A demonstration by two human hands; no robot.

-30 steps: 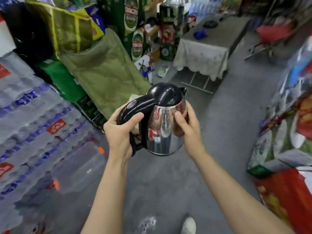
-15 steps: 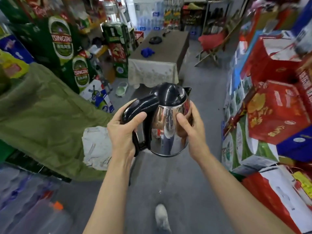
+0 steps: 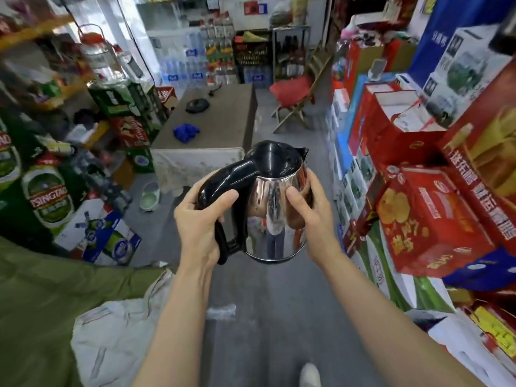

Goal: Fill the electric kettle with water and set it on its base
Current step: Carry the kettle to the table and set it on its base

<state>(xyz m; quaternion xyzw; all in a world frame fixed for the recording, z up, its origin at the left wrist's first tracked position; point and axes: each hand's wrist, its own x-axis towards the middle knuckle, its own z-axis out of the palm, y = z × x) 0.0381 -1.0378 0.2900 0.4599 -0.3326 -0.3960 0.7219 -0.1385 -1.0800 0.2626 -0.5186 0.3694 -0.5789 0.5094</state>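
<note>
I hold a steel electric kettle (image 3: 275, 202) with a black lid and black handle in mid-air in front of me, lid closed. My left hand (image 3: 199, 220) is wrapped around the black handle. My right hand (image 3: 311, 212) presses against the shiny right side of the body. The round black kettle base (image 3: 197, 105) lies far ahead on a brown table (image 3: 231, 118), with its cord and plug behind it.
A blue cloth (image 3: 185, 132) lies on the table, and a white cloth hangs over its near end. Green beer cartons (image 3: 47, 196) line the left, red boxes (image 3: 427, 216) the right. A folding chair (image 3: 293, 99) stands beyond the table. A grey floor aisle (image 3: 279, 317) runs ahead.
The view has swung right and moved forward along the aisle; the table and kettle base are now nearer and more central. Both hands keep the same grip on the kettle.
</note>
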